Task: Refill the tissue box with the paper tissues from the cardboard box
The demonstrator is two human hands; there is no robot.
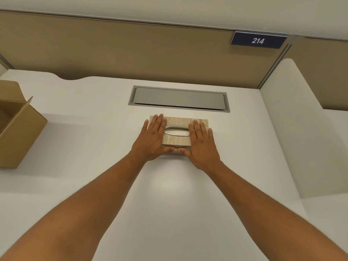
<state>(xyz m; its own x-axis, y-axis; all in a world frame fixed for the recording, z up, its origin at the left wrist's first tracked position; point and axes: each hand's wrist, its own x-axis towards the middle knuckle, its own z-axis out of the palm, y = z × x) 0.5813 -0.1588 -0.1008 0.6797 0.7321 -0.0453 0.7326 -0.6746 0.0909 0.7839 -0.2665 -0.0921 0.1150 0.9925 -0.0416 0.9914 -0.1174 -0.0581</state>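
Observation:
A beige patterned tissue box [178,122] with an oval metal-rimmed slot [177,130] lies flat in the middle of the white desk. My left hand [151,139] rests flat on its left part, fingers spread, thumb against the near side. My right hand [202,143] lies flat on its right part in the same way. The two thumbs nearly meet at the box's near edge. An open brown cardboard box [20,129] stands at the desk's left edge; its inside is mostly out of view and no tissues show.
A grey metal cable flap [178,98] is set into the desk just behind the tissue box. A tan partition wall [131,51] with a blue sign "214" [258,40] closes the back. A white side divider [293,129] bounds the right.

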